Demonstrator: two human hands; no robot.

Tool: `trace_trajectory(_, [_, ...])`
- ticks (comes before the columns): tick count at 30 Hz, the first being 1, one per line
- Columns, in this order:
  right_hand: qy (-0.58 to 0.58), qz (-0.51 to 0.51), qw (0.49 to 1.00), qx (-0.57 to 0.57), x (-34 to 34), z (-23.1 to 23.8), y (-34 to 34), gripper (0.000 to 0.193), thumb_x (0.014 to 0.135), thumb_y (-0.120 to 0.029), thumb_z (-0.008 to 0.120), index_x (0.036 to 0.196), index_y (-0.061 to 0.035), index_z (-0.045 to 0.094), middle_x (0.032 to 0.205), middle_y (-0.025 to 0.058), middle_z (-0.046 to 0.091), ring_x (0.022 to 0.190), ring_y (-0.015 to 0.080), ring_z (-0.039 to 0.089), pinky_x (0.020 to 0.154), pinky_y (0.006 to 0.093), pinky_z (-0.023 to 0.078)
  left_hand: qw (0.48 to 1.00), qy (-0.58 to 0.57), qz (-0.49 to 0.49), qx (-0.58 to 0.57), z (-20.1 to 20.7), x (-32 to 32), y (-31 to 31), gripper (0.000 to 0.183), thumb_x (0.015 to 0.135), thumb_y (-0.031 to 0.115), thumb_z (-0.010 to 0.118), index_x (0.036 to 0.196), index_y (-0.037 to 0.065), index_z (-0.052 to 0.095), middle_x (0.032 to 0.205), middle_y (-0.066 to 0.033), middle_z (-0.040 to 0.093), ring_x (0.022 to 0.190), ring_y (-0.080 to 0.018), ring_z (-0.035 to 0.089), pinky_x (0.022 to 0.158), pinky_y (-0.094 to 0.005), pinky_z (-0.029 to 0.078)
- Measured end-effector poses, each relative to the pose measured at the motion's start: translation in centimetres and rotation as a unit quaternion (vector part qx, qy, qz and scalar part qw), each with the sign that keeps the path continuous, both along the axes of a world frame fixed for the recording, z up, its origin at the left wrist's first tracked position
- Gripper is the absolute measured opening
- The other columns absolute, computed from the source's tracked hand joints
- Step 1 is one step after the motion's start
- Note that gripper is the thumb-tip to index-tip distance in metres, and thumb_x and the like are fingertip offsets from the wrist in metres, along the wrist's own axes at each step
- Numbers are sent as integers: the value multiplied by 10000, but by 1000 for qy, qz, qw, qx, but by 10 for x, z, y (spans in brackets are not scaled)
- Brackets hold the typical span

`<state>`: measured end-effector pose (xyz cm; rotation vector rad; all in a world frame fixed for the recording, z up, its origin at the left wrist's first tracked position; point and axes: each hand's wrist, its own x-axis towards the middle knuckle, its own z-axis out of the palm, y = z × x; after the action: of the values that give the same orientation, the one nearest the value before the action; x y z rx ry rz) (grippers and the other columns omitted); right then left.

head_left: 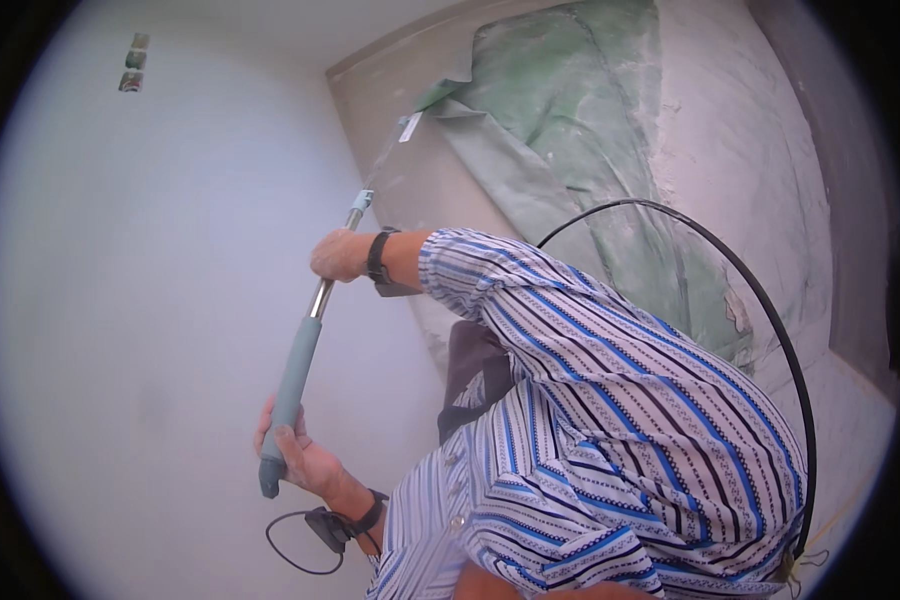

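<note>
A telescopic pole (294,375) slants up across the view along the white wall, with a grey-green grip and a bare metal tube. My right hand (340,256) is closed round the metal tube, below a light blue joint (363,199). Lower down, my left hand (300,455) holds the grip close to its dark end, its thumb and fingers on either side. From the joint a thin part runs to a small white and blue head (410,126). The head is seen nearly edge-on, so I cannot tell its exact kind.
To the left spreads a white wall (170,260) with several small box openings (134,62) near its top. A crumpled, dusty green sheet (570,110) covers part of the floor. A black cable (760,290) arcs over my right side. Another small cord (290,515) loops beside my left wrist.
</note>
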<state>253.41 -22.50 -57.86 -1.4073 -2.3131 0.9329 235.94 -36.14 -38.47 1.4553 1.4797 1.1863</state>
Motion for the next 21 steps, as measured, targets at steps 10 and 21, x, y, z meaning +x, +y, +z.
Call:
trace_trajectory(10, [14, -24, 999, -28, -55, 45, 2, 106, 756, -76, 575, 812, -124, 651, 841, 39, 629, 872, 247, 610, 783, 523, 443, 995, 21, 91, 23, 49, -41, 0, 373, 887, 301, 563, 1066, -8, 453, 1121, -212, 533, 1007, -302, 566, 796, -345, 526])
trace_trajectory(21, [-7, 9, 1000, 27, -89, 126, -7, 115, 797, -127, 569, 834, -141, 677, 858, 29, 658, 933, 250, 616, 772, 624, 406, 982, -20, 183, 37, 101, -91, -23, 453, 883, 346, 563, 1113, -23, 435, 1139, -202, 515, 1017, -298, 550, 759, -371, 519])
